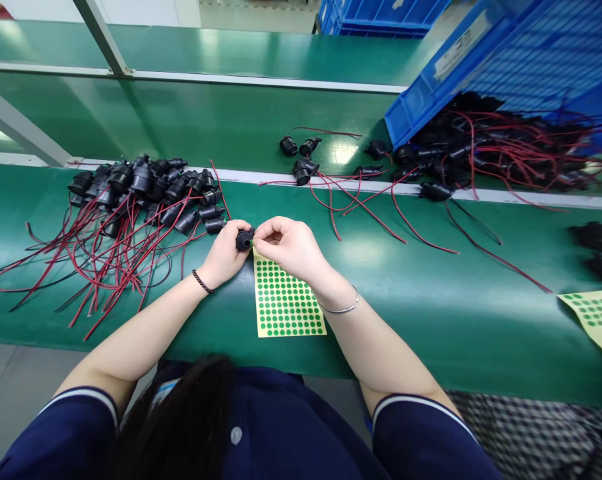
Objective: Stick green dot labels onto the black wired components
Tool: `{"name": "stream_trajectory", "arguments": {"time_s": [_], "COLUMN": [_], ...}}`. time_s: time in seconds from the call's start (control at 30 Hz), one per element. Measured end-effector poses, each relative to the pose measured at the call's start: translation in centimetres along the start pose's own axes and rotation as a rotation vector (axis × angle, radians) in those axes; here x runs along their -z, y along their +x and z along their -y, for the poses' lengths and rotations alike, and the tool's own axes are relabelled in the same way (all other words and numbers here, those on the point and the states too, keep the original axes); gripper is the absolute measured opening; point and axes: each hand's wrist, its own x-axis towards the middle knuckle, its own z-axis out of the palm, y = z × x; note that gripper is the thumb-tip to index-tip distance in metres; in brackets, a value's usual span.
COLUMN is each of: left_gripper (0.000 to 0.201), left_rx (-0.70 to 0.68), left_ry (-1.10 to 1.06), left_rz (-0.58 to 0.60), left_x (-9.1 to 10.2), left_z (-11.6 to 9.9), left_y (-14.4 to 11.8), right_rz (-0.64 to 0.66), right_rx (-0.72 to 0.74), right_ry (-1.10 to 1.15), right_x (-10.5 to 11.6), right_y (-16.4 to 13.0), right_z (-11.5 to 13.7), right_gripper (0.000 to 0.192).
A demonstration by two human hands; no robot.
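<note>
My left hand (pixel 227 252) is closed around a black round plastic part (pixel 243 240), its open end turned towards me. At its right edge my right hand (pixel 291 248) pinches a small green dot sticker (pixel 251 243) with thumb and forefinger, close against the black part. Beneath my right hand lies a pale yellow sheet (pixel 268 331) covered with rows of green dots; its upper corner is hidden by the hand. Left of my left hand is a heap of similar black parts (pixel 141 179) with red and black wires trailing towards me.
A tilted blue crate (pixel 421 110) at the right spills black wired parts (pixel 445 157) onto the green bench (pixel 431 320). Several loose ones, such as a black part (pixel 305 171), lie near the white rail (pixel 261 177). Another sticker sheet (pixel 598 320) hangs over the right edge.
</note>
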Motion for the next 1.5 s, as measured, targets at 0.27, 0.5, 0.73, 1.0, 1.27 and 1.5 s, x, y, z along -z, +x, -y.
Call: {"name": "stream_trajectory", "arguments": {"time_s": [0.27,0.5,0.73,1.0,1.27,1.5], "left_gripper": [0.028,0.031,0.025,0.031,0.032,0.031], "left_rx": [-0.032,-0.026,-0.104,0.054,-0.019,-0.230], "left_ry": [0.019,0.042,0.071,-0.030,-0.117,-0.088], "left_rz": [-0.052,-0.088,-0.179,-0.217,-0.383,-0.484], "left_x": [0.1,-0.1,-0.1,-0.4,-1.1,-1.4], "left_z": [-0.1,-0.3,-0.5,-0.9,-1.2,-1.0], "left_y": [-0.2,-0.4,-0.5,-0.5,-0.4,-0.2], "right_rz": [0.045,0.015,0.024,0.039,-0.143,-0.349], "right_rx": [-0.022,-0.026,-0.002,-0.032,0.266,0.655], "right_ry": [0.256,0.281,0.372,0.437,0.230,-0.129], "right_x": [-0.6,-1.2,-1.7,-1.6,-2.7,-3.1], "right_y": [0.2,0.1,-0.1,0.0,-1.3,-1.7], "right_z": [-0.2,-0.5,-0.5,-0.7,-0.7,-0.7], "right_gripper": [0.019,0.022,0.023,0.031,0.013,0.014]}}
